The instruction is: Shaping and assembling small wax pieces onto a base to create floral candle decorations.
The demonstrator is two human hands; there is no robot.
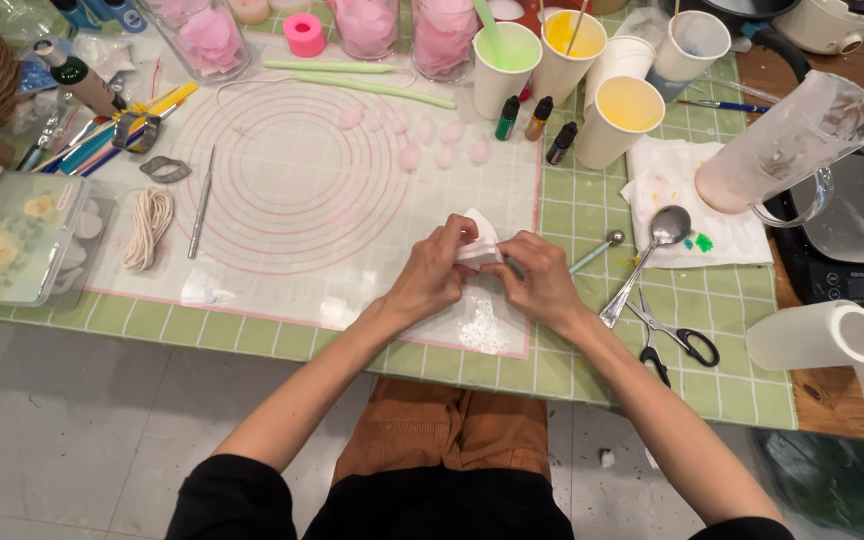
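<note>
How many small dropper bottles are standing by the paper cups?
3: a green-labelled bottle, an orange-labelled bottle and a dark bottle, clustered between the cups; others may be hidden.

white lump [480,245], green checked cloth [592,215]

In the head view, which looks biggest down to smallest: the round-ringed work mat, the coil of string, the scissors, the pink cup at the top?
1. Work mat, by far the largest.
2. Scissors.
3. Coil of string, close to the scissors, so that order is unsure.
4. Pink cup, smallest, though farthest from the camera.
</note>
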